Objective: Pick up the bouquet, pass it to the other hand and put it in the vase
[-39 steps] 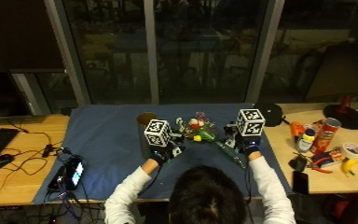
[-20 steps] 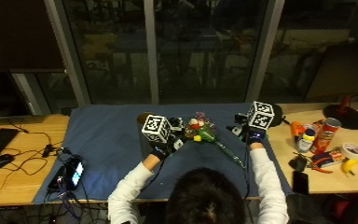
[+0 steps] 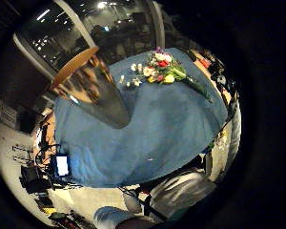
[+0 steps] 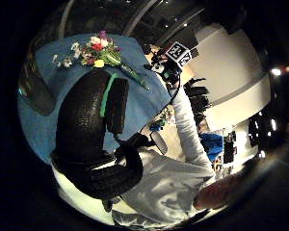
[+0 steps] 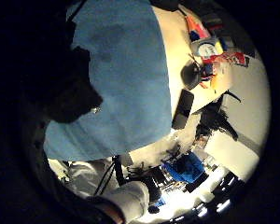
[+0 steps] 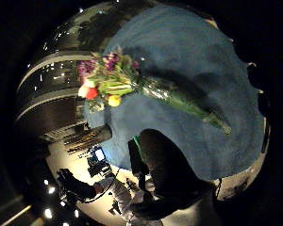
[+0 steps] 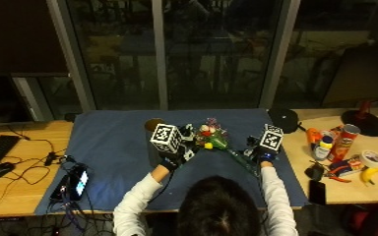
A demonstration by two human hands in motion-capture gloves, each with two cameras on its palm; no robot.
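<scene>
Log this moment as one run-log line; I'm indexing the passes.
bouquet: flat on blue cloth, unheld | vase: beside left hand | right hand: near stems | phase: before pickup

You see a dim room lit from overhead; the dark windows (image 7: 208, 54) behind the table mirror ceiling lamps as small bright spots. The blue cloth (image 7: 110, 147) reads evenly lit, with only soft shadow under the forearms. The wooden tabletop (image 7: 18, 182) at both ends looks warmer and brighter. In the palm views you get heavy barrel distortion and a black ring around each picture. The vase (image 3: 93, 88) carries streaky glare and looks soft. The bouquet (image 6: 132, 89) is fairly sharp, its wrapping glinting. Glove fingers (image 4: 84, 125) close to the lens show as near-black masses.
</scene>
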